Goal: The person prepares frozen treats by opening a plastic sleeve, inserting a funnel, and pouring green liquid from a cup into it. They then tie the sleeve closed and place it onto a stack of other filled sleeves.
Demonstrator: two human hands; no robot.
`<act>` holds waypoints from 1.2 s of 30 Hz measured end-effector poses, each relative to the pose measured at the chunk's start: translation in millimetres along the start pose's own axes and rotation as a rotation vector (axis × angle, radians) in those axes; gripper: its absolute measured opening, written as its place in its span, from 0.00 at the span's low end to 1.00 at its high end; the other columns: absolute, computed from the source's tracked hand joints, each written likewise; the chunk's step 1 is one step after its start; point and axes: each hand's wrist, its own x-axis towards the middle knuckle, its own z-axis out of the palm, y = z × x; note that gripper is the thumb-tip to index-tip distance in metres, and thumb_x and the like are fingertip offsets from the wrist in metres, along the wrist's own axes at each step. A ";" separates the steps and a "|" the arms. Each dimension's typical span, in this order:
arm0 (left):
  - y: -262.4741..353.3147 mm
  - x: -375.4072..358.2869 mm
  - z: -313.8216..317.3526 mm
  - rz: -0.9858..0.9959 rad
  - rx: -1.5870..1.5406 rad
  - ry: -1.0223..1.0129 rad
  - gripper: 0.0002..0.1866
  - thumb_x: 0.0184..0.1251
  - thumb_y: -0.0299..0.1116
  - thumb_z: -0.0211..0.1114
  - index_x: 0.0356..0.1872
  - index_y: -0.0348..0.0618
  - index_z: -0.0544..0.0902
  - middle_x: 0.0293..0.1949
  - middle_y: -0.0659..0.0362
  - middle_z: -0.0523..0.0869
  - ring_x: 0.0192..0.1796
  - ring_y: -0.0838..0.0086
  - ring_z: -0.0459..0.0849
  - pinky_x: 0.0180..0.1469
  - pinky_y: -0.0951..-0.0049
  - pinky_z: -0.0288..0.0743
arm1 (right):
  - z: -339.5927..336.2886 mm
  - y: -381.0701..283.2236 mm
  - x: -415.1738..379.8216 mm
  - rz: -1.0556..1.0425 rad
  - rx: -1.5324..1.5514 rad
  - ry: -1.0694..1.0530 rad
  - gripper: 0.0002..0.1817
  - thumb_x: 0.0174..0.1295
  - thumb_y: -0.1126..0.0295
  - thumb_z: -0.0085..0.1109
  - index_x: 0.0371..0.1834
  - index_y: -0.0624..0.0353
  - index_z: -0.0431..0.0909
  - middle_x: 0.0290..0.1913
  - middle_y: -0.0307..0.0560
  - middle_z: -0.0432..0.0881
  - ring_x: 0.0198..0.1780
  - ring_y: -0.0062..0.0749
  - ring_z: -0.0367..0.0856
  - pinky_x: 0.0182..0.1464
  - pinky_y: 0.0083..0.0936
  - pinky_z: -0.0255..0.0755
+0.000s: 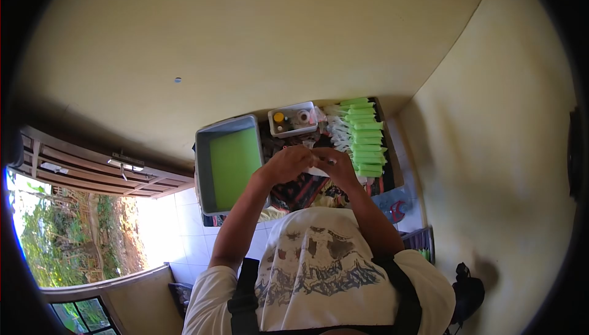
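Right hand (324,161): clamped on thin whitish plastic (317,171). Left hand (293,164): adjacent, finger closure indeterminable. Grey rectangular plastic tub (205,172): contains green liquid (234,166).

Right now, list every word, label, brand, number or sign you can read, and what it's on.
No text legible enough to quote.
T-shirt: jagged lettering in the chest print, too stylised and blurred to read.
Clear plastic item with red marking: too small to tell if the red is text.
Yellow-topped container in the small tray: no label readable.
Green-filled plastic bags: no lettering visible.
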 end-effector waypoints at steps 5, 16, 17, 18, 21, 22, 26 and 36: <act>-20.3 -6.4 10.5 -0.009 -0.035 0.057 0.11 0.75 0.35 0.65 0.40 0.35 0.87 0.41 0.44 0.89 0.48 0.48 0.90 0.52 0.55 0.83 | -6.5 -3.0 7.0 0.100 -0.023 -0.112 0.14 0.69 0.65 0.78 0.54 0.57 0.95 0.50 0.47 0.96 0.49 0.28 0.94 0.56 0.28 0.84; -6.2 -5.7 42.6 -0.164 0.008 0.492 0.10 0.70 0.31 0.74 0.44 0.34 0.87 0.41 0.44 0.90 0.45 0.48 0.92 0.47 0.57 0.86 | 7.8 3.2 6.7 -0.231 -0.151 0.177 0.09 0.66 0.72 0.78 0.49 0.57 0.96 0.42 0.49 0.96 0.42 0.33 0.92 0.45 0.30 0.80; -9.6 -4.1 48.8 -0.077 0.084 0.565 0.10 0.70 0.29 0.74 0.44 0.34 0.86 0.41 0.45 0.90 0.45 0.47 0.92 0.47 0.56 0.86 | 7.1 3.8 6.9 -0.188 -0.104 0.182 0.09 0.67 0.73 0.78 0.49 0.57 0.96 0.43 0.49 0.96 0.42 0.32 0.92 0.46 0.30 0.81; -4.8 -3.0 49.5 -0.049 0.079 0.610 0.09 0.70 0.28 0.74 0.44 0.34 0.85 0.42 0.45 0.90 0.46 0.47 0.92 0.47 0.56 0.86 | 7.0 3.7 8.5 -0.147 -0.056 0.186 0.09 0.67 0.73 0.77 0.49 0.57 0.96 0.43 0.49 0.96 0.42 0.32 0.93 0.46 0.29 0.81; 7.2 -0.9 58.2 0.022 0.064 0.718 0.07 0.69 0.23 0.73 0.43 0.35 0.84 0.42 0.47 0.90 0.45 0.47 0.91 0.48 0.55 0.87 | 13.9 11.9 6.2 -0.050 0.038 0.245 0.10 0.68 0.73 0.77 0.51 0.57 0.95 0.43 0.48 0.96 0.42 0.30 0.92 0.49 0.27 0.82; 7.5 0.6 63.6 0.037 0.062 0.740 0.06 0.68 0.21 0.73 0.42 0.36 0.84 0.42 0.47 0.90 0.45 0.48 0.91 0.48 0.55 0.87 | 17.1 14.1 5.0 0.007 0.130 0.273 0.11 0.68 0.73 0.78 0.52 0.57 0.95 0.44 0.48 0.96 0.43 0.29 0.92 0.50 0.27 0.82; -3.6 2.5 68.2 0.091 0.155 0.717 0.09 0.68 0.20 0.75 0.46 0.36 0.87 0.46 0.49 0.91 0.42 0.56 0.94 0.42 0.63 0.91 | 16.3 22.0 2.4 0.175 0.293 0.261 0.13 0.69 0.69 0.78 0.55 0.57 0.95 0.46 0.46 0.96 0.45 0.26 0.92 0.51 0.27 0.83; 1.7 3.6 69.6 0.039 0.122 0.698 0.10 0.70 0.23 0.74 0.50 0.35 0.89 0.43 0.47 0.92 0.45 0.49 0.92 0.47 0.54 0.88 | 3.1 42.9 15.1 0.114 0.189 0.077 0.12 0.69 0.64 0.75 0.52 0.54 0.96 0.47 0.48 0.95 0.47 0.28 0.92 0.51 0.29 0.81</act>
